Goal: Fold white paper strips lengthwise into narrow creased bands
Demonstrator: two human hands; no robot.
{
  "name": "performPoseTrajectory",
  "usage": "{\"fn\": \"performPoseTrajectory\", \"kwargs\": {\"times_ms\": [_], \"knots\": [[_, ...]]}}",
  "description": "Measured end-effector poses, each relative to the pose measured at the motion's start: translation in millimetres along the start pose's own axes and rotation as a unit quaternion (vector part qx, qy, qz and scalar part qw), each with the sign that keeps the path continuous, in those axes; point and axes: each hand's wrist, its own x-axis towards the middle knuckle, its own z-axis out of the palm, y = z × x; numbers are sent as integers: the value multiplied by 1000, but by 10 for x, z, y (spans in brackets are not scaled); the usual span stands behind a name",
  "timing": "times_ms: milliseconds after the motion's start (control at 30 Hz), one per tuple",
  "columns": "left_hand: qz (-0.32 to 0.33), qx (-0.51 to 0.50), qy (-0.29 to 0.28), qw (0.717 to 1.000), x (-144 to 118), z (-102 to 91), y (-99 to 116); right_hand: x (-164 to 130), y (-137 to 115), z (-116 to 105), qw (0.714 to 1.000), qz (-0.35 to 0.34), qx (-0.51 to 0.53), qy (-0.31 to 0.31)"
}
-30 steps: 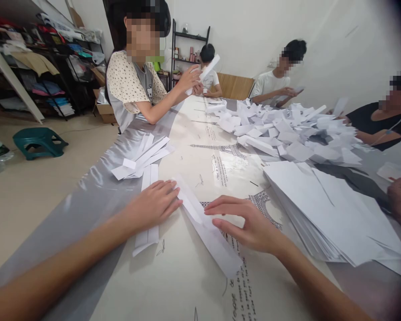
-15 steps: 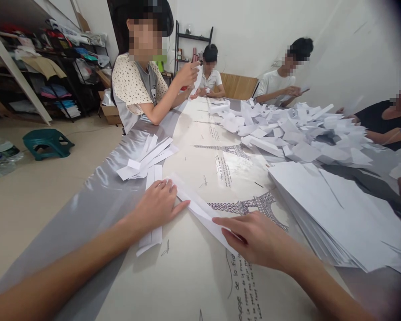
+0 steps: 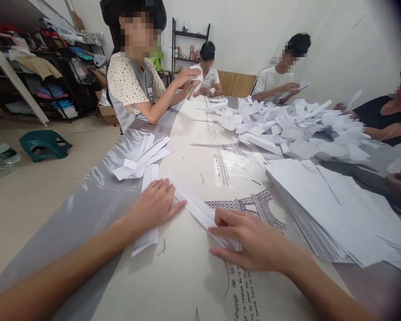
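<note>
A folded white paper strip (image 3: 194,206) lies slantwise on the table in front of me. My left hand (image 3: 157,200) rests flat over its far end, fingers together and thumb out to the side. At the near end, my right hand (image 3: 234,234) has its fingers spread on and around the strip, the thumb apart below its edge. Part of the strip is hidden under this hand. Beneath my left hand another folded paper strip (image 3: 150,238) runs lengthwise. Just beyond lies a small pile of folded strips (image 3: 142,158).
A stack of white paper sheets (image 3: 330,209) sits at the right, with a large heap of folded paper (image 3: 287,125) behind it. The tablecloth (image 3: 180,276) has tower drawings. Several people work around the table. A green stool (image 3: 45,145) stands on the floor at left.
My right hand has changed from a pointing index finger on the strip to spread, bent fingers around its near end. My left hand has stayed on the far end.
</note>
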Motion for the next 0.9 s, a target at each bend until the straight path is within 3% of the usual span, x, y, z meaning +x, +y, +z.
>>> {"fn": "performPoseTrajectory", "kwargs": {"times_ms": [200,400,533,900], "knots": [[14,5,6,1000,-4,42,-22,145,128,178,981,-35,143,122],[7,-40,17,999,-12,48,-31,207,222,303,984,-31,159,70],[-4,-84,32,996,-21,57,-38,206,213,302,987,-45,139,66],[10,-44,17,999,-27,62,-72,225,107,261,993,-64,74,59]]}}
